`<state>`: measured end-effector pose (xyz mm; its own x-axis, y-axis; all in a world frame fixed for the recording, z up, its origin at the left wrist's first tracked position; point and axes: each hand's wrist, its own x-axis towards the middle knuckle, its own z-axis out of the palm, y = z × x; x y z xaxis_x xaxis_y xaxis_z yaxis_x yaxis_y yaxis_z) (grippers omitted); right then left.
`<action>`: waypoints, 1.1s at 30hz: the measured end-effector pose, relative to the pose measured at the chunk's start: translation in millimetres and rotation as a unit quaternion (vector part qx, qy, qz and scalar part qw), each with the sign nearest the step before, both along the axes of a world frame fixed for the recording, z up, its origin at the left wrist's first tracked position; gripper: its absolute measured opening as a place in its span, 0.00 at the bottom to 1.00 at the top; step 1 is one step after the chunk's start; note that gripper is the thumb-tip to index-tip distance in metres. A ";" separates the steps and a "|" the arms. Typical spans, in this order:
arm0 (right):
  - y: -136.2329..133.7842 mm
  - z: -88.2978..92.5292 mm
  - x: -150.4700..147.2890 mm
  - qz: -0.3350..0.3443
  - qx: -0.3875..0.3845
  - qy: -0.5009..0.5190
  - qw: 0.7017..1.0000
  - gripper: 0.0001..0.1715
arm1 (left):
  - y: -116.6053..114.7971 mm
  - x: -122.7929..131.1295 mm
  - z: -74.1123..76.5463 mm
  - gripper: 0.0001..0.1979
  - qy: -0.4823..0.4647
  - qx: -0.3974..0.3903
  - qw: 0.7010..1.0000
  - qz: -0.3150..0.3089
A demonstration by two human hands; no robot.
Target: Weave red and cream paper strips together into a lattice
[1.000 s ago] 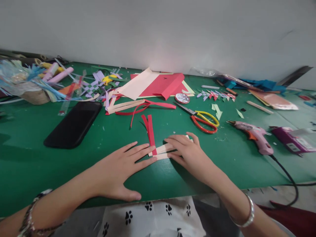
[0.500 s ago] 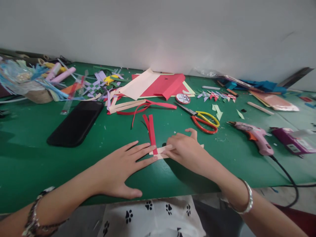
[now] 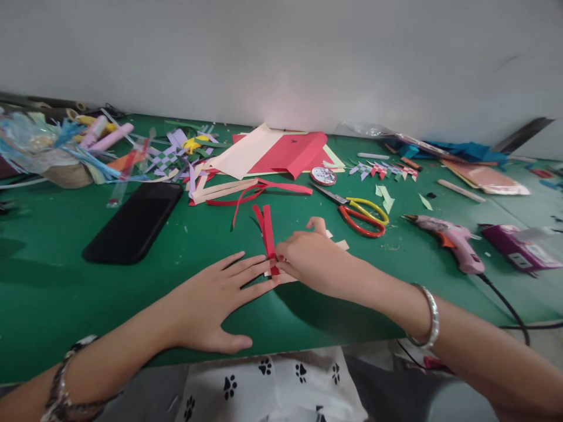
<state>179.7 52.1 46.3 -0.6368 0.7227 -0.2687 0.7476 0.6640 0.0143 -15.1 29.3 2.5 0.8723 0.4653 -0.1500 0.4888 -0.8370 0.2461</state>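
Note:
My left hand (image 3: pixel 211 302) lies flat on the green table (image 3: pixel 65 275), fingers spread, its fingertips touching the near ends of crossed paper strips. Red strips (image 3: pixel 266 227) run away from me, and cream strips (image 3: pixel 338 242) run to the right beneath my right hand. My right hand (image 3: pixel 308 257) rests on top of the cream strips, fingers bent and pinched against them right beside the red strips, thumb raised.
A black phone (image 3: pixel 134 221) lies to the left. Red and yellow scissors (image 3: pixel 360 214), a pink glue gun (image 3: pixel 448 240) with its cord, and a purple box (image 3: pixel 519 249) lie to the right. Paper sheets (image 3: pixel 281 151), loose strips and woven pieces crowd the back.
My right hand slid left along the cream strips until it reached the red strips, and its fingers curled in. My left hand stayed flat in place.

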 end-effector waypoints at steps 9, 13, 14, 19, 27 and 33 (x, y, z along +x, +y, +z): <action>-7.1 -18.2 18.2 -0.085 -0.036 0.181 0.979 0.10 | -0.7 -0.1 -1.3 0.42 -0.005 -0.003 1.000 -0.001; -10.3 -23.0 25.7 -0.102 -0.066 0.237 0.964 0.11 | -0.5 -0.4 -0.2 0.42 -0.006 -0.001 1.000 -0.002; -10.3 -23.7 26.8 -0.104 -0.071 0.241 0.962 0.12 | -0.3 -0.4 0.1 0.42 -0.004 -0.002 1.000 -0.003; -8.0 -25.3 31.4 -0.089 -0.080 0.251 0.960 0.11 | 0.0 -0.5 0.7 0.42 0.002 0.000 1.000 -0.005; -8.0 -26.2 33.1 -0.078 -0.071 0.247 0.963 0.11 | 0.2 0.1 1.6 0.41 0.017 -0.006 1.000 -0.001; -9.7 -28.1 34.1 -0.072 -0.054 0.242 0.966 0.12 | 0.4 -0.3 1.8 0.41 0.000 -0.011 1.000 -0.016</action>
<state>213.8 42.4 18.1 -0.6012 0.7979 -0.0432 0.7340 0.5301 -0.4245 -15.4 29.7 4.3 0.8868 0.4334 -0.1601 0.4616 -0.8468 0.2644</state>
